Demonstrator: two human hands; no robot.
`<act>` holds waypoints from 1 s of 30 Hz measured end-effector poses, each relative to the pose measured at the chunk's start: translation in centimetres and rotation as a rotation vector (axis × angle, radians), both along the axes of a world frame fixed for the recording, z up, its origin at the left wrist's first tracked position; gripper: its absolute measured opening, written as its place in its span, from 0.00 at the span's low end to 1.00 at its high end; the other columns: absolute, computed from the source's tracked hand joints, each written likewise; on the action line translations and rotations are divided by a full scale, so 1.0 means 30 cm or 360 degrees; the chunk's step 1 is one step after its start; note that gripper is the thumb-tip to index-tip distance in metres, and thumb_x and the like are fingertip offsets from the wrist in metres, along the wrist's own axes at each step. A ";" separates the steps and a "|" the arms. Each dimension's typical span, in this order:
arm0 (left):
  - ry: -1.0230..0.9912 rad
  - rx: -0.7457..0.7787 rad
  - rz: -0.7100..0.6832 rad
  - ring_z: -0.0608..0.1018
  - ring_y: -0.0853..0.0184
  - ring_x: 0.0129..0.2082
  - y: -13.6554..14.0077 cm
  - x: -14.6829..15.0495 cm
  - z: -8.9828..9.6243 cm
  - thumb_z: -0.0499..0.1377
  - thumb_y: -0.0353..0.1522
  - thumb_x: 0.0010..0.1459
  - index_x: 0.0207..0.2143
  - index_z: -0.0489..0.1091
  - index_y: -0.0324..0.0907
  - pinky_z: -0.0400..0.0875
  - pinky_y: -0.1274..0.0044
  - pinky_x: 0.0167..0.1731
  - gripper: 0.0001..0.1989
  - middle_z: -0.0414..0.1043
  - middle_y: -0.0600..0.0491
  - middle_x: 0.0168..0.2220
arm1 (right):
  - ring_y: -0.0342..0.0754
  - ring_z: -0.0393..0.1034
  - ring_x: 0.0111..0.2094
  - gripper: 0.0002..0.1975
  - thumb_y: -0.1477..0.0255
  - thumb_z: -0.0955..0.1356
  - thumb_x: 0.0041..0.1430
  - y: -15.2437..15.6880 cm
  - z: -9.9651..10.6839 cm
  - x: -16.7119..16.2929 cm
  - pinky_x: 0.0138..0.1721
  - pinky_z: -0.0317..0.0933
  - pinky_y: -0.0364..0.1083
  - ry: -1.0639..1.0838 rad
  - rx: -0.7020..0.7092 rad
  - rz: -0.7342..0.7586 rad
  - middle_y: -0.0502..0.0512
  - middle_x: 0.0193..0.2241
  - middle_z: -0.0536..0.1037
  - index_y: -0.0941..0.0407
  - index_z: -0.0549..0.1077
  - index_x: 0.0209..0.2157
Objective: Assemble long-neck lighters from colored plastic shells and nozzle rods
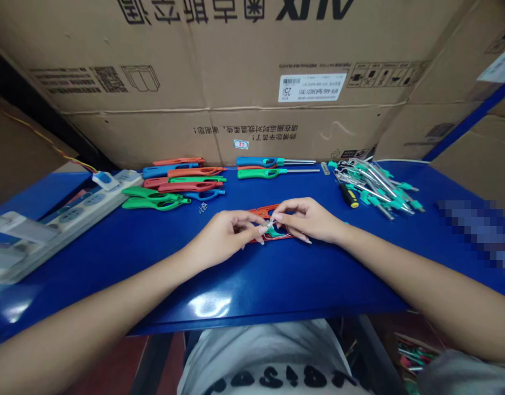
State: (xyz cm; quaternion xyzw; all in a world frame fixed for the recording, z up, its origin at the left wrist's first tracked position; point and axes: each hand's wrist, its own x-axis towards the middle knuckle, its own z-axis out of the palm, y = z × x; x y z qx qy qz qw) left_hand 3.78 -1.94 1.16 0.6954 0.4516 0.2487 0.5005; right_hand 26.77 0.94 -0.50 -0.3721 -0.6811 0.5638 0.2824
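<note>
Over the middle of the table, my left hand (225, 238) is closed in a pinch on a small teal and pale lighter part (270, 226). From the other side, my right hand (307, 218) pinches a thin pale wire at that part; the fingertips partly hide it. Orange-red lighter shell halves (258, 212) lie on the table under and behind my fingers. Both hands are close together, almost touching.
Several coloured lighter shells (186, 187) lie at the back left. Lighters with metal tubes (295, 170) lie at the back middle. A pile of metal tubes with teal ends (384, 186) and a yellow-black screwdriver (349, 196) are at right. A power strip (71, 216) runs along the left.
</note>
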 end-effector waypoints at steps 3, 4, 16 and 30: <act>0.0150 0.0181 -0.0004 0.79 0.68 0.30 0.003 -0.025 0.026 0.63 0.41 0.61 0.41 0.75 0.40 0.69 0.79 0.31 0.13 0.82 0.53 0.32 | 0.36 0.54 0.09 0.16 0.58 0.68 0.64 0.000 0.006 -0.004 0.13 0.50 0.37 0.0006 0.0004 -0.0072 0.41 0.10 0.67 0.59 0.73 0.36; 0.0227 0.0260 -0.0013 0.80 0.67 0.32 0.004 -0.032 0.034 0.62 0.41 0.61 0.39 0.76 0.41 0.69 0.79 0.32 0.12 0.82 0.53 0.33 | 0.36 0.53 0.08 0.16 0.59 0.67 0.65 0.000 0.008 -0.005 0.13 0.49 0.37 0.0013 -0.0002 -0.0097 0.41 0.10 0.67 0.59 0.73 0.36; 0.0769 0.0625 -0.0265 0.80 0.65 0.35 0.020 -0.061 0.058 0.63 0.39 0.63 0.42 0.82 0.46 0.66 0.77 0.34 0.10 0.82 0.53 0.38 | 0.35 0.51 0.08 0.14 0.61 0.67 0.66 0.001 0.002 -0.007 0.14 0.47 0.38 0.0067 -0.0004 -0.0095 0.40 0.09 0.65 0.58 0.71 0.34; 0.0975 0.0763 -0.0247 0.80 0.63 0.39 0.008 -0.051 0.066 0.63 0.35 0.63 0.40 0.81 0.45 0.69 0.76 0.36 0.07 0.81 0.52 0.40 | 0.35 0.52 0.08 0.15 0.59 0.68 0.65 0.002 0.003 -0.005 0.13 0.47 0.38 0.0048 -0.0018 -0.0104 0.41 0.11 0.66 0.58 0.73 0.34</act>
